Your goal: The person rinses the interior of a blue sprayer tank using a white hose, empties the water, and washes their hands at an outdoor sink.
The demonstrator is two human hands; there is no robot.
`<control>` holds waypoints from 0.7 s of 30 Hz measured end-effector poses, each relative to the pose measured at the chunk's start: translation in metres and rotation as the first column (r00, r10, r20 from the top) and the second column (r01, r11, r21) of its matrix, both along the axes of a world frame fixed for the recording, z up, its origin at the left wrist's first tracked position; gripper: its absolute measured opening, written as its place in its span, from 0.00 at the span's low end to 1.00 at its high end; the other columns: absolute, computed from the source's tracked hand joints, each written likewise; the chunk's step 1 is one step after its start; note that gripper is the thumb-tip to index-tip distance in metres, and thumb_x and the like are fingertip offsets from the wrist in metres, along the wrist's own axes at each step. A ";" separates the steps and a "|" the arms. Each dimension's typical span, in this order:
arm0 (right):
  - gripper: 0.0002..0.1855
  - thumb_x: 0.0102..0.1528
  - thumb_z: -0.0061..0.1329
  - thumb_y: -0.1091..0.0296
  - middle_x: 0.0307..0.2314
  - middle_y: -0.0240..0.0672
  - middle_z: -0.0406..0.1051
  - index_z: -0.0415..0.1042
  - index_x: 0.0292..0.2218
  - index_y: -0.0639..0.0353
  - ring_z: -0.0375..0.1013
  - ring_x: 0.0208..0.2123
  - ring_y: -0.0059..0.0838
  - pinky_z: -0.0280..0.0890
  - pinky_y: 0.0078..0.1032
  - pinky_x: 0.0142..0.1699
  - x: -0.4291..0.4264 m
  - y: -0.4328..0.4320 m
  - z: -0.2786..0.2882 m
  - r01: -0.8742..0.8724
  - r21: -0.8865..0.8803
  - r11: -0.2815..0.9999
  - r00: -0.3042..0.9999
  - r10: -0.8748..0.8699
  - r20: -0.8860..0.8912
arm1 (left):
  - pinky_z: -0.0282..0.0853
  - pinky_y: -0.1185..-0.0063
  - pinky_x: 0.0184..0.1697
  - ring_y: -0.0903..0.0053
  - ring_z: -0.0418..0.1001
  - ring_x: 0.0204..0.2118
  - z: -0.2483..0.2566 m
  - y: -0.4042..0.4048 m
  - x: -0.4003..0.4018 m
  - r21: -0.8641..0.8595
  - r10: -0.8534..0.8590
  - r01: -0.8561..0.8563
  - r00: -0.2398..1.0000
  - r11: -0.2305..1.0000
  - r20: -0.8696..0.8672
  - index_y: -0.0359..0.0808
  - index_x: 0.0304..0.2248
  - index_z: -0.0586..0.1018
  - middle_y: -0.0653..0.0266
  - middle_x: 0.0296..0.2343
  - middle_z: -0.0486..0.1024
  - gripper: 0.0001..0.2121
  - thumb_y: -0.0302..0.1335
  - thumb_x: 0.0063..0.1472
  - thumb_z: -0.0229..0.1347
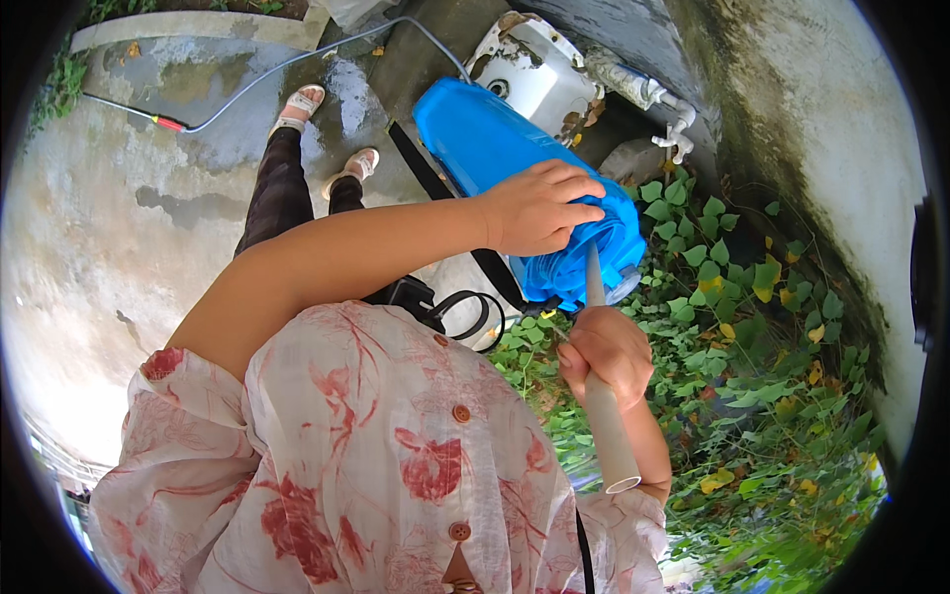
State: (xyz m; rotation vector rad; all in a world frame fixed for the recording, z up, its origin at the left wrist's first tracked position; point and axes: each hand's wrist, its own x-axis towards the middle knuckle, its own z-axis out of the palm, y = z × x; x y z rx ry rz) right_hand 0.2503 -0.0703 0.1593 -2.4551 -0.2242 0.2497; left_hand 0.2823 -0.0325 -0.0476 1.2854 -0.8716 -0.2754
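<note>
A blue plastic backpack sprayer tank (505,141) stands or leans in front of me, its round threaded mouth towards me. My left hand (549,209) rests on the tank beside the mouth, fingers spread over its rim. In my right hand (610,356) is a pale plastic pipe (612,431), gripped around its middle. One end of the pipe reaches into the tank's mouth; its open end points back towards me. Black straps (423,167) hang along the tank. From its far end a grey hose (297,58) runs to a spray lance with a red grip (169,123).
A chipped white ceramic basin (531,74) lies behind the tank, near a wall tap (674,141). Leafy vines (742,334) grow at the right beside a stained wall (824,111). The concrete floor (96,245) has wet patches. A low concrete kerb (193,26) curves across the top left.
</note>
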 end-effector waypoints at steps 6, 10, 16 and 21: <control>0.13 0.39 0.58 0.81 0.18 0.35 0.65 0.65 0.23 0.60 0.67 0.19 0.38 0.62 0.29 0.23 -0.057 -0.048 -0.030 0.170 -0.038 0.985 0.980 -0.173 -0.094 | 0.58 0.67 0.53 0.60 0.63 0.49 0.009 0.003 0.005 0.038 -0.059 0.058 0.998 0.998 0.030 0.39 0.43 0.73 0.59 0.47 0.65 0.19 0.22 0.47 0.50; 0.15 0.39 0.61 0.76 0.18 0.35 0.65 0.65 0.26 0.60 0.67 0.19 0.38 0.63 0.29 0.24 -0.062 -0.043 -0.017 0.096 -0.041 0.995 0.995 -0.095 0.016 | 0.58 0.67 0.53 0.60 0.62 0.50 0.012 0.001 0.009 0.089 -0.078 0.070 0.993 0.994 0.093 0.38 0.43 0.73 0.59 0.47 0.65 0.19 0.21 0.49 0.49; 0.15 0.39 0.62 0.71 0.17 0.33 0.64 0.67 0.26 0.60 0.67 0.19 0.36 0.62 0.29 0.22 -0.073 -0.056 0.007 0.097 0.078 0.992 0.964 -0.114 0.242 | 0.56 0.67 0.54 0.58 0.61 0.51 0.019 0.001 0.015 0.138 -0.135 0.114 0.980 0.984 0.149 0.35 0.46 0.72 0.55 0.49 0.63 0.20 0.20 0.51 0.43; 0.15 0.38 0.62 0.72 0.18 0.33 0.65 0.68 0.25 0.60 0.68 0.18 0.34 0.62 0.27 0.22 -0.061 -0.054 0.003 0.117 0.073 0.990 0.942 -0.134 0.308 | 0.55 0.68 0.55 0.58 0.60 0.51 0.019 -0.001 0.013 0.128 -0.175 0.157 0.975 0.979 0.137 0.34 0.47 0.71 0.55 0.50 0.63 0.21 0.20 0.51 0.43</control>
